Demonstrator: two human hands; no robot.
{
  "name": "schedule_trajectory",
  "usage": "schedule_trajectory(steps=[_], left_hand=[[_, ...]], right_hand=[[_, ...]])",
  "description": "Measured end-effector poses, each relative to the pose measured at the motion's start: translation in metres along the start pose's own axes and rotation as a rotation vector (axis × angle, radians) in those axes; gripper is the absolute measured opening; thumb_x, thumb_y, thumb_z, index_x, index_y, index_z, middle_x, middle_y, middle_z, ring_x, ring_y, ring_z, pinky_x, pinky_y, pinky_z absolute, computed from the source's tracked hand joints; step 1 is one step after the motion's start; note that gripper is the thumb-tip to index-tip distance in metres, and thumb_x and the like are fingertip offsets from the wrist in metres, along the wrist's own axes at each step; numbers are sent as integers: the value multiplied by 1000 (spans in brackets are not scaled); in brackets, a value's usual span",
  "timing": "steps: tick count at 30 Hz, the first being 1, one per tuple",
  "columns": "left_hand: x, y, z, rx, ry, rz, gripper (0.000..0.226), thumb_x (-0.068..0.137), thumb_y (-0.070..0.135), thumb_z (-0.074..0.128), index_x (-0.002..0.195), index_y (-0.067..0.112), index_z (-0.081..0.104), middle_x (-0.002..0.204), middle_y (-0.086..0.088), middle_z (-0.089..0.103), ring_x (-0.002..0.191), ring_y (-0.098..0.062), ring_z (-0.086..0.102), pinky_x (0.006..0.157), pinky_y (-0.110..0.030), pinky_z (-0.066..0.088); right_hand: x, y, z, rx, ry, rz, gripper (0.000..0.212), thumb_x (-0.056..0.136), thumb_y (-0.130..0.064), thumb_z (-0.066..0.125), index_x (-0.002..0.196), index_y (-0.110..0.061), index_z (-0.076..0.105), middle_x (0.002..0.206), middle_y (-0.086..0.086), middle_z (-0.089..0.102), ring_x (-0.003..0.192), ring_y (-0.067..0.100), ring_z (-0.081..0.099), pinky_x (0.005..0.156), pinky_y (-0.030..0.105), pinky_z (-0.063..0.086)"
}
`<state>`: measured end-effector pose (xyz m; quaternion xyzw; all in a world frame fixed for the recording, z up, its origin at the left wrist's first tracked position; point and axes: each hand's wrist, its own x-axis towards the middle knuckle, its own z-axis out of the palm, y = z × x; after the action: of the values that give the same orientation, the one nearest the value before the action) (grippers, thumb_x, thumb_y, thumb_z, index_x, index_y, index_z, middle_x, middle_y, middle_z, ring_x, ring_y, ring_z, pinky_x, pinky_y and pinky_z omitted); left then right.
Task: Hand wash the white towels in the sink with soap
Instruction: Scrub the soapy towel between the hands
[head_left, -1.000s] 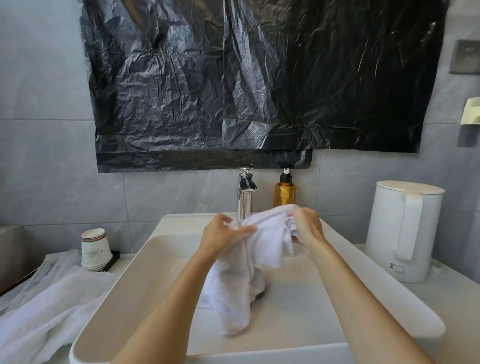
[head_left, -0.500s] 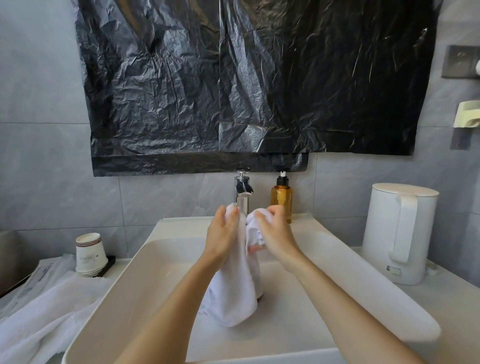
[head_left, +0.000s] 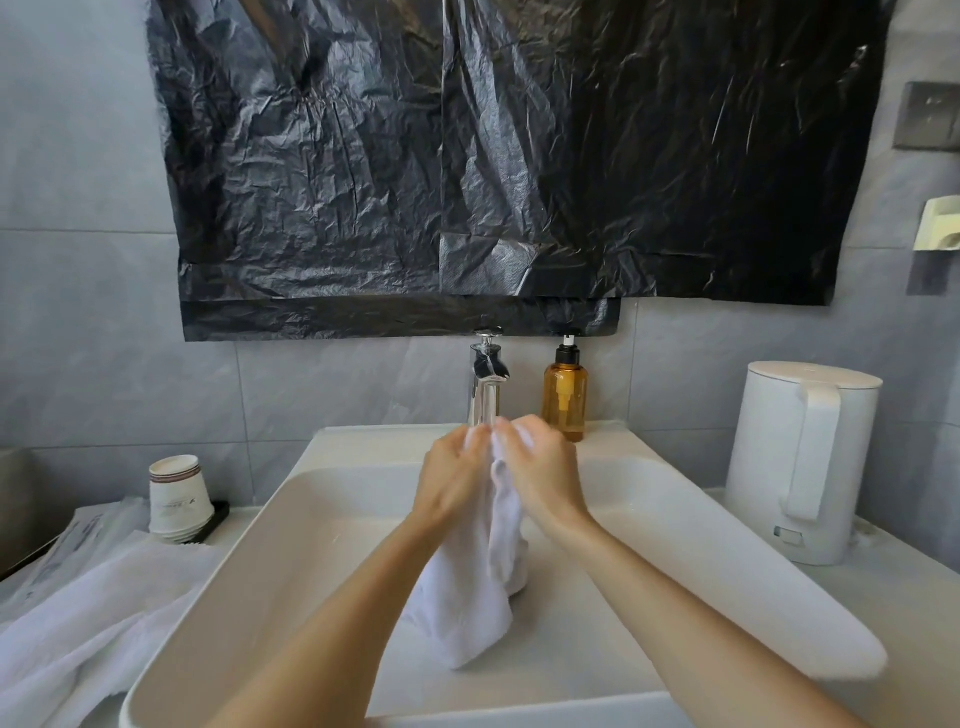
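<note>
I see the left hand (head_left: 457, 480) and right hand (head_left: 548, 480) close together above the sink (head_left: 311, 519), each with fingers curled round the top of the white towel (head_left: 467, 603), which hangs down into it. The soap bottle (head_left: 565, 397) stands at one o'clock of them; a second towel (head_left: 78, 634) lies at eight o'clock

Both hands over the white sink (head_left: 332, 519) — left hand (head_left: 451, 480) and right hand (head_left: 545, 478) grip a bunched white towel (head_left: 467, 597), knuckles close together, cloth hanging into the basin. Chrome faucet (head_left: 487, 379) and amber pump bottle (head_left: 565, 397) behind. White kettle (head_left: 800, 462) right; paper cups (head_left: 179, 499) and another towel (head_left: 78, 623) on the surface left.
</note>
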<state>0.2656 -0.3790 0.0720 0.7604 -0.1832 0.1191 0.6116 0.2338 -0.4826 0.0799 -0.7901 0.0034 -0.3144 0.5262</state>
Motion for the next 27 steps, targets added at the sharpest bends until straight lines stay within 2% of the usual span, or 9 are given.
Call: schedule_trajectory(steps=[3,5,8,10,13,17,19,22,27], left_hand=[[-6,8,12,-47,-105,9,38,101,29,40,84,5,64,77,-5,65,72,-17,58,69,-32,46],[0,4,9,-36,-63,-21,38,101,31,40,86,9,67,82,-3,69,76,-17,62,74,-32,49],[5,-1,-1,-77,39,-70,37,101,31,42,72,21,61,75,2,64,75,-18,60,74,-33,47],[2,4,0,-80,3,-74,37,100,32,43,73,15,61,72,2,64,68,-14,58,67,-29,46],[-5,11,7,-50,-63,-51,38,100,33,44,72,13,60,68,-1,61,64,-13,55,63,-27,44],[5,1,-2,-66,55,-100,40,100,37,45,75,13,65,75,-1,68,71,-16,60,71,-31,47],[6,2,-3,-90,47,-112,40,100,36,45,78,10,65,77,-4,67,72,-17,60,72,-32,47],[-2,9,6,-138,-78,-103,38,100,37,46,83,8,65,74,-7,64,69,-19,58,69,-31,46],[0,10,-1,-164,-127,-142,40,99,43,47,85,9,63,79,-5,65,73,-17,59,70,-28,47]], right_hand=[[12,2,-9,20,134,84,30,98,-34,50,78,-13,59,70,-4,57,73,17,54,63,27,39],[7,4,-9,65,60,21,33,95,-34,54,75,-8,59,67,-4,58,68,13,51,58,23,37],[-6,-1,0,28,-74,-65,36,91,-33,60,63,-11,55,56,-10,53,56,3,45,52,18,34],[2,-6,0,18,21,-12,35,93,-32,57,64,-13,55,58,-8,54,60,9,50,55,22,36],[8,-3,-6,-24,142,48,33,96,-36,52,79,-8,61,71,-2,59,76,22,57,66,32,41],[-11,-1,4,-40,-38,-118,36,91,-34,58,60,-19,48,56,-8,51,59,10,48,57,30,38],[-4,0,7,-41,-6,-98,39,93,-33,56,58,-18,46,55,-7,49,59,13,47,57,32,36],[11,5,-1,-59,127,57,39,97,-38,48,66,-16,52,69,2,58,73,25,54,62,34,38],[13,10,-13,-200,142,61,33,97,-45,47,81,-18,57,77,-3,59,77,20,54,63,31,37]])
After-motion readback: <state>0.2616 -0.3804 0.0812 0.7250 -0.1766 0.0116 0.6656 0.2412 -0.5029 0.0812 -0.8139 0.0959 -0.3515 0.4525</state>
